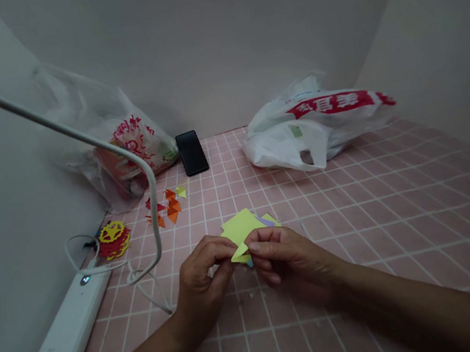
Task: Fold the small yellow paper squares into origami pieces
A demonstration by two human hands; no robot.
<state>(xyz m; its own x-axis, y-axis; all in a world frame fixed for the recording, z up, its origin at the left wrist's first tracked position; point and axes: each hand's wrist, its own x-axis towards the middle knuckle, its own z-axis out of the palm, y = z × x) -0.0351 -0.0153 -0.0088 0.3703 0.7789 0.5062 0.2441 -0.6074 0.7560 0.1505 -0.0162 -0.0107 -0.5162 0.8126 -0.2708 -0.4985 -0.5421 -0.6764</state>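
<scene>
Between my two hands is a small folded piece of yellow paper (240, 254), raised a little over the table. My left hand (207, 277) pinches its left side with thumb and forefinger. On the other side my right hand (281, 252) is closed on it, thumb on top and the other fingers curled below. Just behind the hands lies a loose stack of paper sheets (239, 224), mostly yellow with a purple edge showing. Several small folded paper pieces (172, 206) in orange, red and yellow sit farther back on the left.
A pink tiled table (330, 316) spreads out below. On the left are a white power strip (70, 323), a looping white cable (154, 201) and yellow and red cut-outs (114, 239). A black phone (192, 153) lies at the back between two plastic bags (137, 132) (283, 142).
</scene>
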